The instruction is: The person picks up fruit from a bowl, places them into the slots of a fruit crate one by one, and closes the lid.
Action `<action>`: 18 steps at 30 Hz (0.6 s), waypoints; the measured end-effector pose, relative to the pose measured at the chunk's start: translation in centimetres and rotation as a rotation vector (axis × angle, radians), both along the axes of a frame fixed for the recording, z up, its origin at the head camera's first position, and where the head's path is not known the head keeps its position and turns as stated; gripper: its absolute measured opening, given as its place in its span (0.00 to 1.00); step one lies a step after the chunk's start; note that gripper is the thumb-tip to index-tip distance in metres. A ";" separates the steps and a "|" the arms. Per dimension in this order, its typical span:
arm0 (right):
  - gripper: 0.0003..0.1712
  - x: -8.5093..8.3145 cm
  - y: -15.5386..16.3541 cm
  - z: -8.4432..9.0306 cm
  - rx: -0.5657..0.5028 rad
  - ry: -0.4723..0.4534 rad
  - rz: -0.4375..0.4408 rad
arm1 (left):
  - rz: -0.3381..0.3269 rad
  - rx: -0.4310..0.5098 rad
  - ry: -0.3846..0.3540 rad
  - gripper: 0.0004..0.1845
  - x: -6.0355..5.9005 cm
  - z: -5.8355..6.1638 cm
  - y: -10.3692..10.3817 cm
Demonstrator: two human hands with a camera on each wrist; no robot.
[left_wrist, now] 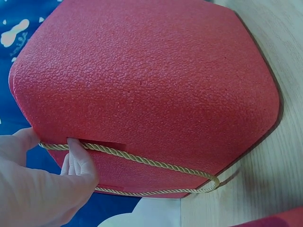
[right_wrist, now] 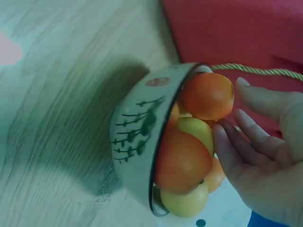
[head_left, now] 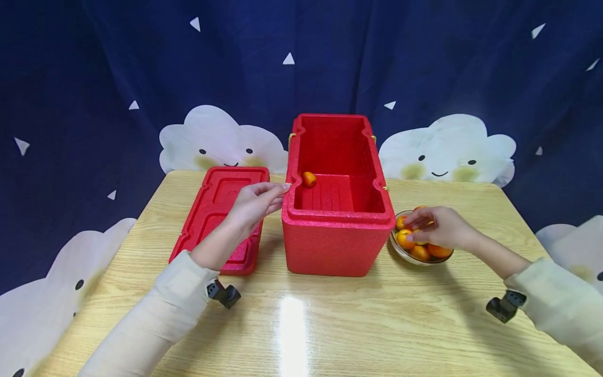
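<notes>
A red foam box (head_left: 325,246) stands lidless on the table, one orange fruit (head_left: 309,179) lying inside on its floor. My left hand (head_left: 259,204) holds the box's left rim, thumb on top and fingers against the outer wall. In the left wrist view, a gold rope handle (left_wrist: 161,164) runs past those fingers. To the right of the box, a bowl (right_wrist: 137,137) with a dark rim and painted green leaves holds several orange and yellow round fruits (right_wrist: 182,161). Over it, my right hand (head_left: 440,226) has thumb and fingers apart, fingertips close beside an upper orange fruit (right_wrist: 208,96).
Left of the box lies its red lid (head_left: 231,188), partly covered by my left forearm. Everything stands on a pale wooden table (head_left: 377,324). A dark blue curtain (head_left: 330,52) with white clouds and triangles hangs behind.
</notes>
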State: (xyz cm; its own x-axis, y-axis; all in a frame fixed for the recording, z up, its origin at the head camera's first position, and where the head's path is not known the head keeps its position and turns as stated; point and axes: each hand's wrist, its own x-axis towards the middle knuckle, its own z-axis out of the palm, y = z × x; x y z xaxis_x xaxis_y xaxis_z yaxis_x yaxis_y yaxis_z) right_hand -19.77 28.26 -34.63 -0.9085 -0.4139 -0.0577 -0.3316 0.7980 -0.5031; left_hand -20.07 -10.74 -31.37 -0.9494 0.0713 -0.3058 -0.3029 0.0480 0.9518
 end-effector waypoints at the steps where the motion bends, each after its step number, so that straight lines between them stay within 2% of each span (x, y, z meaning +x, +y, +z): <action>1: 0.19 0.1 -0.1 -0.1 0.003 0.022 0.022 | -0.001 -0.004 0.001 0.24 0.0 0.0 0.0; 7: 0.20 0.8 -0.8 -0.7 0.018 0.132 0.160 | -0.004 -0.009 0.001 0.24 0.1 0.1 0.0; 13: 0.17 1.1 -0.6 -1.4 0.116 0.309 0.288 | -0.004 -0.006 -0.004 0.24 0.1 0.2 0.0; 15: 0.18 1.1 -0.5 -1.6 0.131 0.341 0.318 | -0.002 -0.007 -0.005 0.24 0.0 0.1 0.0; 18: 0.19 1.2 -0.3 -1.6 0.133 0.328 0.345 | 0.003 -0.011 -0.005 0.24 -0.1 0.0 0.0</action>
State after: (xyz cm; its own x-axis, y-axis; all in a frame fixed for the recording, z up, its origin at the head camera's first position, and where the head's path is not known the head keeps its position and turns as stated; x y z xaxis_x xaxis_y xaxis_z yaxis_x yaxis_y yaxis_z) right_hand -18.60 27.93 -36.19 -0.6991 -0.7020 0.1358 -0.7116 0.6644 -0.2287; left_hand -20.13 -10.77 -31.39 -0.9480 0.0654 -0.3116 -0.3081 0.0578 0.9496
